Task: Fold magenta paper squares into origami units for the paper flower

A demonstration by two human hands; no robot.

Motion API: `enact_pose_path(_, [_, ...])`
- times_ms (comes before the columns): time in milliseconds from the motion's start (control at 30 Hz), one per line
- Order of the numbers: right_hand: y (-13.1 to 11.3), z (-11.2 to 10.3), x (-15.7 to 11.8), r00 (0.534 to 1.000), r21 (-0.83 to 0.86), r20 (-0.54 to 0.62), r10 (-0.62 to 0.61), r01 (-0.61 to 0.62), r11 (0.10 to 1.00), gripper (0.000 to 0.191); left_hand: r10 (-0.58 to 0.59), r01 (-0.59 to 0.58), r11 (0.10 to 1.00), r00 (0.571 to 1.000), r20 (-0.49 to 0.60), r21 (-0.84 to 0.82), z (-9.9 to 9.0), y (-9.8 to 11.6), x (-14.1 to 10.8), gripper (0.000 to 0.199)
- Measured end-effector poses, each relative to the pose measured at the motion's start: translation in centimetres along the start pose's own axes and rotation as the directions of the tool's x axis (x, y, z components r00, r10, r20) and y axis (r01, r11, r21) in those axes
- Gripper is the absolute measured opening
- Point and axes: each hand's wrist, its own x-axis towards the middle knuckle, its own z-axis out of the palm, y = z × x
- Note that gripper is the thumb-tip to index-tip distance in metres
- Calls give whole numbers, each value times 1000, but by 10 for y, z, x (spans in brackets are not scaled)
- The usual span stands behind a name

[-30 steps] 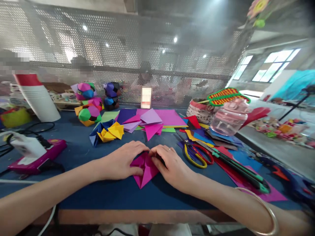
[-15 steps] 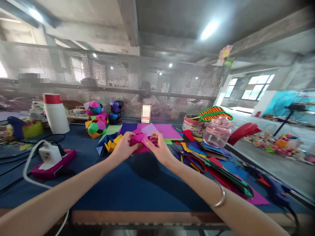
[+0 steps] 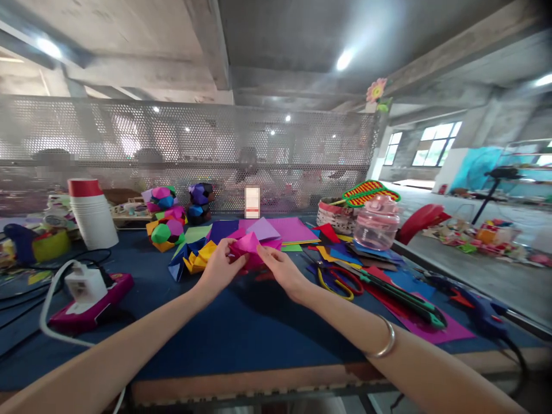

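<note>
Between both hands is a folded piece of magenta paper [image 3: 247, 244], raised to a peak in its middle. My left hand [image 3: 222, 265] pinches its left side, thumb in front. On its right side my right hand [image 3: 279, 265] is closed, thumb and fingers pressed on the paper. Just left of my left hand lie folded yellow paper [image 3: 199, 259] and folded blue paper [image 3: 176, 265]. Behind the held piece are a lilac sheet [image 3: 264, 229] and a stack of purple-pink sheets [image 3: 297, 230].
Scissors [image 3: 336, 280], a green-black cutter knife [image 3: 401, 296] and a glue gun [image 3: 470, 305] lie on the right. A pink bottle [image 3: 376, 224] stands behind. Leftward are stacked paper cups [image 3: 91, 215], a power strip [image 3: 92, 302] with cables, and colourful paper balls [image 3: 166, 230].
The magenta paper has been turned, and its peaked fold now shows between my hands. My right hand's fingers have shifted on its edge. The camera view has moved slightly.
</note>
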Motion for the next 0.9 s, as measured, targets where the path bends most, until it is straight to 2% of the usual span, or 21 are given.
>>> enact_pose_path(267, [11,-7,6,999,-105,-48,-5,0,994,31,5,-5,1000,998,56,-5,3,10,-9,31])
enact_pose_path(400, [15,-13,8,994,-237,-101,-46,21,971,31,-6,-4,996,994,110,90,-3,7,-5,28])
enact_pose_path(633, [10,-15,1,982,-454,-65,-177,129,882,27,103,-109,964,994,37,241,-14,17,-8,26])
enact_pose_path(733, [7,-16,0,975,-501,-44,-217,167,849,27,30,-42,975,998,59,218,-16,20,-7,24])
enact_pose_path(900, [5,-20,2,960,-573,-41,-276,203,794,27,-191,176,978,972,140,116,-23,17,2,27])
